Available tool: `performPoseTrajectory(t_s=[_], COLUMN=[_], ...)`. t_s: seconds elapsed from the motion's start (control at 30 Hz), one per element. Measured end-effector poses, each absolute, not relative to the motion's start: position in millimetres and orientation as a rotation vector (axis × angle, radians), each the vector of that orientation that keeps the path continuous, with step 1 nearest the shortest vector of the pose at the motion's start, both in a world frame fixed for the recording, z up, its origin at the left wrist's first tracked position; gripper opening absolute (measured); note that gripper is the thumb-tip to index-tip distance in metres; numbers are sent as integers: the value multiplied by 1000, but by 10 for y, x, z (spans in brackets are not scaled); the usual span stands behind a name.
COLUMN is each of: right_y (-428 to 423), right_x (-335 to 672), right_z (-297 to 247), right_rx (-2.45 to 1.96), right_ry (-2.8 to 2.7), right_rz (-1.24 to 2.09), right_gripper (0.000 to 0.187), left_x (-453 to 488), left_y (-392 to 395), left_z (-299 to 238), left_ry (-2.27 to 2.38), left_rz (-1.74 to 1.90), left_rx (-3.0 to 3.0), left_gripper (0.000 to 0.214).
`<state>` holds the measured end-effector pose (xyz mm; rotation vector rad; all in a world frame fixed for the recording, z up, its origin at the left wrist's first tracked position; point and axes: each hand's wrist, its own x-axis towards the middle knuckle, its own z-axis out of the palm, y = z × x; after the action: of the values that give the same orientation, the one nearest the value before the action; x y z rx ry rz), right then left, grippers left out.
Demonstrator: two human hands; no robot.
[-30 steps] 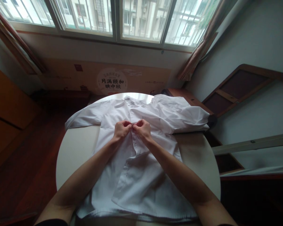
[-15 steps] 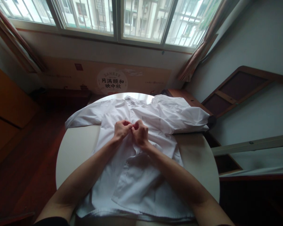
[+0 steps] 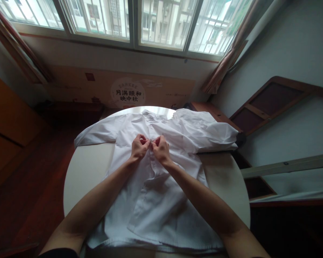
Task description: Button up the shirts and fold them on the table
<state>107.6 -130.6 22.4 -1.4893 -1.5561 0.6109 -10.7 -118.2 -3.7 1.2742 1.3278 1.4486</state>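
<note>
A white button-up shirt [image 3: 167, 204] lies front up on a round pale table [image 3: 88, 172], its collar at the far side. One sleeve stretches out to the left; the other is bunched on the right. My left hand [image 3: 140, 146] pinches the front edge of the shirt at chest height. Close beside it, my right hand [image 3: 160, 147] pinches the same front strip, fingertips almost meeting the left ones. Any button between the fingers is too small to make out. Below the hands the front edges lie apart and wavy.
Behind the table, a printed cardboard panel [image 3: 161, 86] leans under the barred window [image 3: 161, 25]. Orange cabinet doors [image 3: 10, 125] stand at the left. On the right are a wooden frame [image 3: 274, 96] and a pale rail [image 3: 288, 164] near the table's edge.
My left hand has shifted slightly, and its fingertips have drawn a little apart from the right ones. Both hands still pinch the front strip. The shirt lies as before.
</note>
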Motion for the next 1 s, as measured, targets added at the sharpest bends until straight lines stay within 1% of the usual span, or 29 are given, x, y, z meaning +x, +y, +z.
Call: performPoseTrajectory(t_s=[0.07, 0.13, 0.23, 0.33, 0.4, 0.57, 0.73, 0.87, 1.0], right_y=[-1344, -1354, -1310, -1275, -1292, -1382, -1379, -1380, -1345], right_x=[1061, 1051, 1054, 1068, 1075, 1080, 1088, 1079, 1062], right_z=[224, 218, 203, 196, 197, 190, 155, 171, 200], right_rx=[-1455, -1464, -1496, -1509, -1486, -1428, -1418, -1402, -1390], right_ry=[-1613, -1590, -1467, -1378, -1441, -1728, -1811, -1755, -1567], right_rz=[544, 555, 679, 787, 723, 423, 327, 369, 555], right_gripper=[7, 7, 10, 15, 13, 6, 4, 7, 15], left_x=[-108, -106, -98, -92, -94, -108, -106, -92, -83], left_y=[-1174, -1168, -1161, -1156, -1154, -1166, -1172, -1174, -1177], left_z=[-42, -40, -35, -36, -40, -39, -36, -22, 2], left_ry=[1277, 1236, 1167, 1185, 1239, 1251, 1210, 1267, 1218], left_rz=[1433, 1417, 1412, 1415, 1413, 1421, 1431, 1481, 1507], left_rx=[1201, 1142, 1099, 1141, 1172, 1171, 1191, 1256, 1268], left_gripper=[27, 30, 33, 31, 29, 28, 27, 23, 22])
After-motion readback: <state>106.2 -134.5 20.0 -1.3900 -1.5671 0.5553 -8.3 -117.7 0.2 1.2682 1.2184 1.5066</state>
